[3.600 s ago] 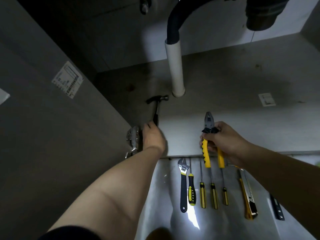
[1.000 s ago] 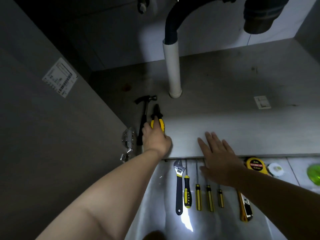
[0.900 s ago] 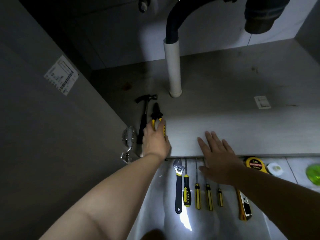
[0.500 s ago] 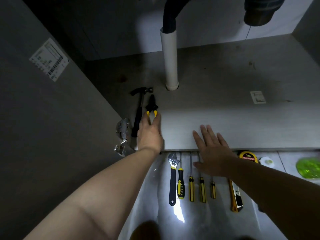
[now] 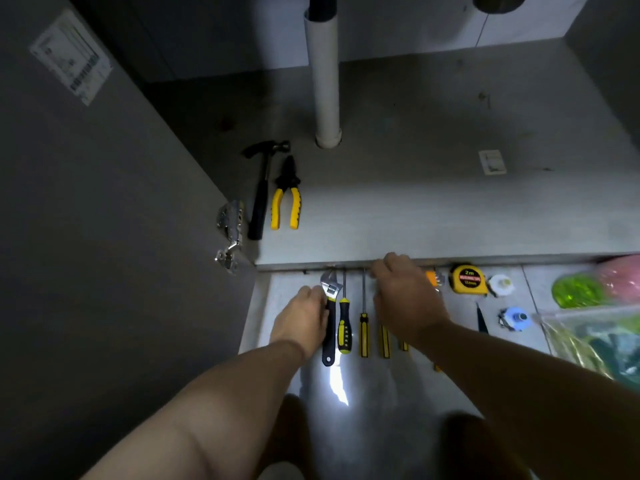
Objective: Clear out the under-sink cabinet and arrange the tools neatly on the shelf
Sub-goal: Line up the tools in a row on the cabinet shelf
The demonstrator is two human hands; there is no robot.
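Under the sink, grey cabinet shelf (image 5: 450, 209) fills most of the view, open door (image 5: 104, 237) on the left, white drain pipe (image 5: 325, 81) at the back. Floor tile (image 5: 363, 393) runs below the shelf edge. Left hand (image 5: 301, 320) touches the left side of the adjustable wrench (image 5: 330, 327) on the tile; can't tell if it grasps. Right hand (image 5: 405, 299) is knuckles up, fingers curled, covering two yellow-handled screwdrivers (image 5: 384, 341); hold unclear. On the shelf, front left: claw hammer (image 5: 259, 199) and pliers (image 5: 285, 199), side by side, hinge (image 5: 230, 223) just beside the hammer. Black-yellow screwdriver (image 5: 344, 327) and slim yellow screwdriver (image 5: 363, 334) lie between the hands. Tape measure (image 5: 467, 279) and white tape roll (image 5: 500, 284) sit further right.
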